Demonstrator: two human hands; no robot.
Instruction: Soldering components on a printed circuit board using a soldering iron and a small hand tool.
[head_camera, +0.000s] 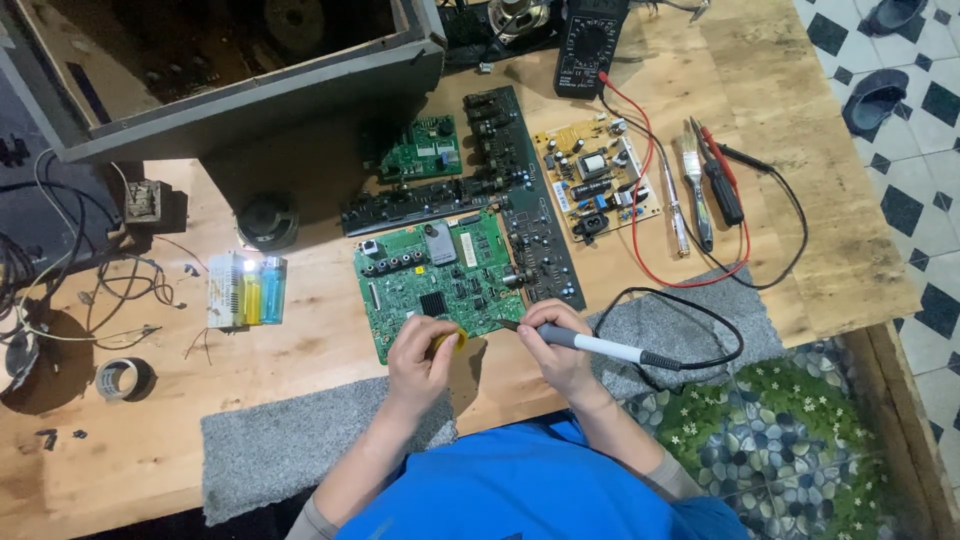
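A large green circuit board (440, 280) lies on the wooden table in front of me. My left hand (420, 352) rests on its near edge and pinches a small yellow object (450, 342). My right hand (552, 340) grips a soldering iron with a grey-white handle (600, 347); its dark tip (508, 325) touches the board's near right corner. The iron's black cord (690, 330) loops off to the right.
A smaller green board (420, 150), black L-shaped boards (520, 190) and a tan power board (590, 178) lie beyond. A multimeter (590, 40) with red and black leads, a brush and screwdrivers (700, 185) sit right. Lighters (258, 292), tape roll (120, 378) and wires are left. A grey cabinet (250, 90) stands behind.
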